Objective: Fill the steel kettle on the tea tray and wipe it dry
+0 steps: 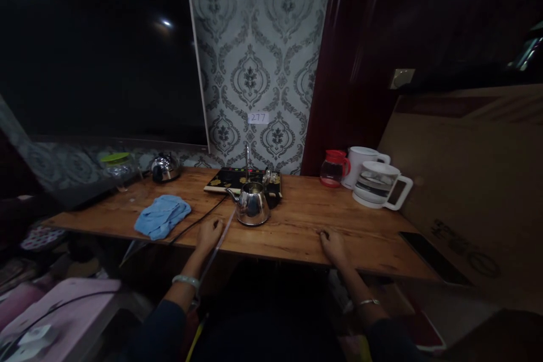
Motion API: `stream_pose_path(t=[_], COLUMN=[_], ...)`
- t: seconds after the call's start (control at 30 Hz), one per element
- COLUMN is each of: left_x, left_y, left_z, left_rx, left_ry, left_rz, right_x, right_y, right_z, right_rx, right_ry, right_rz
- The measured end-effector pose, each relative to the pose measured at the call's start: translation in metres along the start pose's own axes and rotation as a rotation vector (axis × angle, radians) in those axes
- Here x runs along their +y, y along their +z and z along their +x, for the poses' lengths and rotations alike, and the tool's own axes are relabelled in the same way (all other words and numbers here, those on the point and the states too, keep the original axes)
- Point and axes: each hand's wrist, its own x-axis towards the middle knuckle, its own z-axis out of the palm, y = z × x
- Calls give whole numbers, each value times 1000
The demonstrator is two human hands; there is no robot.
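Note:
A shiny metal kettle [253, 209] stands on the wooden table in front of me, its spout pointing left. Just behind it lies a black tea stove [220, 180] with gold flowers, lit red and green marks and an upright metal spout [247, 161]. My left hand [209, 235] rests at the table's front edge, left of the kettle, with its fingers curled and nothing visible in them. Beside that hand a clear strip or tube [224, 232] runs down past the edge. My right hand [334, 246] is on the edge to the right, loosely closed, apart from any object.
A blue cloth [163, 216], another metal kettle [164, 168] and a green-lidded glass jar [119, 168] are at left. At right stand a red-lidded jug [334, 169], a white kettle [360, 161], a white-handled glass pot [377, 185], a dark flat slab [432, 257] and a large cardboard box [462, 181].

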Motion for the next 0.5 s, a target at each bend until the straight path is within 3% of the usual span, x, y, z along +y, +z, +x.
stream_pose_path(t=[0.5], left_x=[0], left_y=[-2], left_z=[-2], left_rx=[17], left_ry=[12], left_rz=[-27], right_x=[-2], right_y=[0], right_z=[1], right_rx=[-8], right_ry=[-20], right_rz=[13])
